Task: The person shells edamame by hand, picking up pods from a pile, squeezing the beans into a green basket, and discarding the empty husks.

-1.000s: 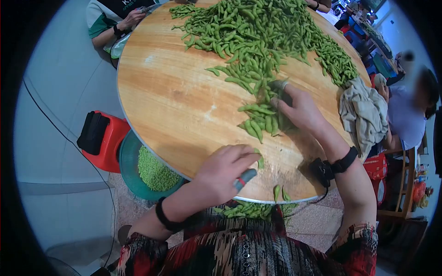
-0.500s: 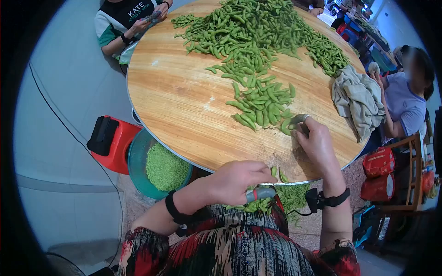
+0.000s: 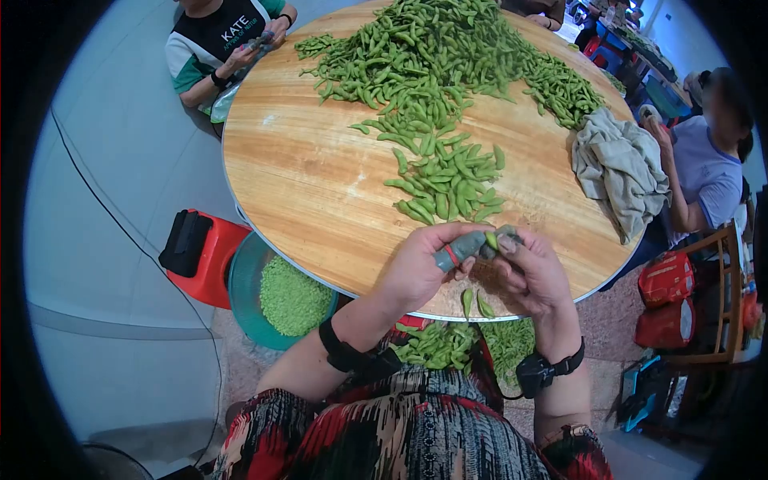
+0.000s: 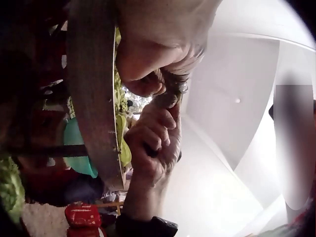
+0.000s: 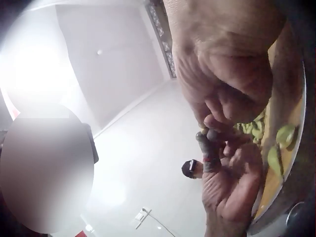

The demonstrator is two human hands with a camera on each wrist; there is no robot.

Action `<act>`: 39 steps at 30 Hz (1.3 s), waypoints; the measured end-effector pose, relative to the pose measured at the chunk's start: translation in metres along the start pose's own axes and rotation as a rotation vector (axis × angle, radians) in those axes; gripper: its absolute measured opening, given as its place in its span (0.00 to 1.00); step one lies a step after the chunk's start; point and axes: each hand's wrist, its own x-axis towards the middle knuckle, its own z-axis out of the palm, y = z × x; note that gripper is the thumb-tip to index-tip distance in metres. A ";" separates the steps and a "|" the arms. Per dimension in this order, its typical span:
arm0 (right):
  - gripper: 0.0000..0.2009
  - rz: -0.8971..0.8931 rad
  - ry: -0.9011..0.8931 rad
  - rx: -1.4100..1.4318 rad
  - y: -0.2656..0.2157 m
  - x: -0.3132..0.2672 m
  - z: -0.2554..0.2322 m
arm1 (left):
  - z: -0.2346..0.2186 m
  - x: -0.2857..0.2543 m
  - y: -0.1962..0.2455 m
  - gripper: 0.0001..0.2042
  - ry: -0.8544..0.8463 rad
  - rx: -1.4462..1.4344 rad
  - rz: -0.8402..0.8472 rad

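Close over the table's front edge, my two hands meet fingertip to fingertip at one green edamame pod (image 3: 492, 239). My right hand (image 3: 534, 270) pinches the pod between thumb and fingers. My left hand (image 3: 410, 268) grips its other side, the thumb in a grey cover with a red band (image 3: 453, 254). Both wrist views show the fingertips pressed together, with the pod mostly hidden there. Just beyond the hands lies a small spread of pods (image 3: 448, 184), joined to the large heap (image 3: 432, 56).
Two loose pods (image 3: 467, 302) lie at the front rim of the round wooden table (image 3: 296, 184). Below its left side, a teal basin (image 3: 244, 308) holds shelled beans beside a red stool (image 3: 204, 260). More pods and husks (image 3: 436, 346) lie below the edge. A crumpled cloth (image 3: 616, 168) sits at right; people sit around.
My right hand has drawn back from the spread of pods with one pod. My left hand dipped to the table edge, then rose to meet it, and both now hold the pod.
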 end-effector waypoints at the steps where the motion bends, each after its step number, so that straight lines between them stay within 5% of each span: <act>1: 0.10 -0.012 -0.064 0.020 0.005 0.000 -0.002 | 0.000 0.000 0.000 0.14 0.004 0.005 -0.004; 5: 0.12 -0.013 0.022 -0.160 0.009 -0.007 0.019 | -0.002 -0.001 0.001 0.07 0.034 -0.043 0.082; 12: 0.15 -0.097 -0.108 -0.089 0.027 -0.013 0.017 | 0.000 -0.001 0.000 0.05 0.142 0.057 0.173; 22: 0.12 -0.155 0.042 -0.311 0.031 -0.014 0.020 | 0.007 -0.004 0.003 0.04 0.170 0.209 0.155; 25: 0.10 -0.192 0.037 -0.298 0.031 -0.015 0.023 | 0.004 -0.006 0.005 0.05 0.057 0.171 0.040; 27: 0.09 -0.052 -0.032 0.036 0.031 -0.019 0.026 | 0.003 -0.009 0.007 0.05 -0.033 0.133 0.052; 31: 0.08 0.054 -0.086 0.242 0.026 -0.025 0.028 | 0.005 -0.013 0.007 0.06 -0.048 0.061 0.025; 34: 0.08 -0.006 0.002 0.095 0.035 -0.024 0.028 | 0.008 -0.016 0.005 0.06 -0.035 0.311 0.048; 36: 0.08 -0.261 0.129 -0.418 0.040 -0.023 0.029 | 0.012 -0.020 0.002 0.06 0.081 0.563 0.188; 39: 0.08 -0.185 0.160 -0.431 0.034 -0.023 0.028 | 0.012 -0.025 0.005 0.07 0.141 0.515 0.130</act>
